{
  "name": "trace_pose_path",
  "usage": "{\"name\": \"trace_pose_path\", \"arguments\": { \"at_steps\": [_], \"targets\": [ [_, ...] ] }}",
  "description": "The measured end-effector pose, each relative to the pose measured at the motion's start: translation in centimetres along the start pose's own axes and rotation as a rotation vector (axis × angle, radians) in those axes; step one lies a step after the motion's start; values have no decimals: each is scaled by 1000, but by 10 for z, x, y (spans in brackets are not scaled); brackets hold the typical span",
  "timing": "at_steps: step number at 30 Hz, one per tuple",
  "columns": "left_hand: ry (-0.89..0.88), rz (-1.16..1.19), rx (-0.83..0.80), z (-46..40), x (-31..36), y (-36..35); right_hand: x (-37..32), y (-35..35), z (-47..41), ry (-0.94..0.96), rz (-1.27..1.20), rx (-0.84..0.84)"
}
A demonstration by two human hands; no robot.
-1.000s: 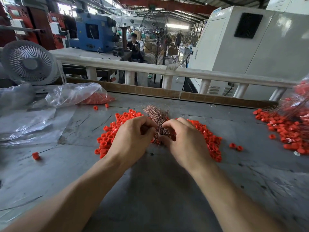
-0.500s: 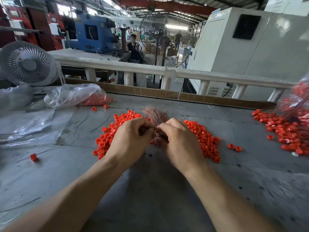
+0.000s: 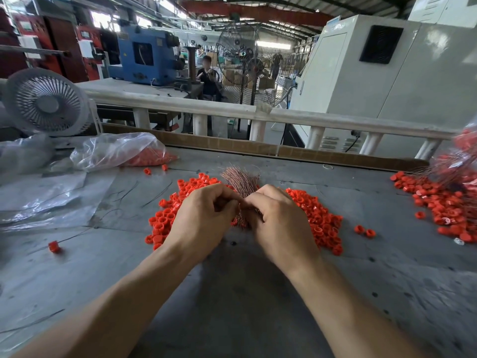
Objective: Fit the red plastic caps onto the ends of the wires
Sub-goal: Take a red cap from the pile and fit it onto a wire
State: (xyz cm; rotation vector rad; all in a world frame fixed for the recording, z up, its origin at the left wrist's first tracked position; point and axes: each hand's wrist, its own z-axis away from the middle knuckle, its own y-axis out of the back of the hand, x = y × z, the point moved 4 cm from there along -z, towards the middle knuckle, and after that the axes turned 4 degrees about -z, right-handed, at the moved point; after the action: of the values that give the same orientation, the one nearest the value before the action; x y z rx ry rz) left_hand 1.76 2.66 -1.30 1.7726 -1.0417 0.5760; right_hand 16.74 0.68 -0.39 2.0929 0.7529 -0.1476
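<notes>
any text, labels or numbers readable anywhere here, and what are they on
None can be read.
Blue machine: a small plate and a triangular sticker, too blurred to read.
Red cabinets: pale panels, too small to read.
White cabinet: a blue-topped label, blurred.
Red caps, wires and plastic bag: no print visible.

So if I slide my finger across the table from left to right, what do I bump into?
Lone red cap → left hand → wire bundle → right hand → pair of stray caps → far-right cap heap.
</notes>
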Motion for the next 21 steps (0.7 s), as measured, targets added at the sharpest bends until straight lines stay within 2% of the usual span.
{"name": "trace_pose_path", "arguments": {
  "at_steps": [15, 21],
  "targets": [
    [-59, -30, -27, 2, 5, -2, -14, 11, 2, 110, -43, 134],
    [-88, -36, -47, 2, 4, -2, -19, 11, 3, 156, -47, 127]
  ]
}}
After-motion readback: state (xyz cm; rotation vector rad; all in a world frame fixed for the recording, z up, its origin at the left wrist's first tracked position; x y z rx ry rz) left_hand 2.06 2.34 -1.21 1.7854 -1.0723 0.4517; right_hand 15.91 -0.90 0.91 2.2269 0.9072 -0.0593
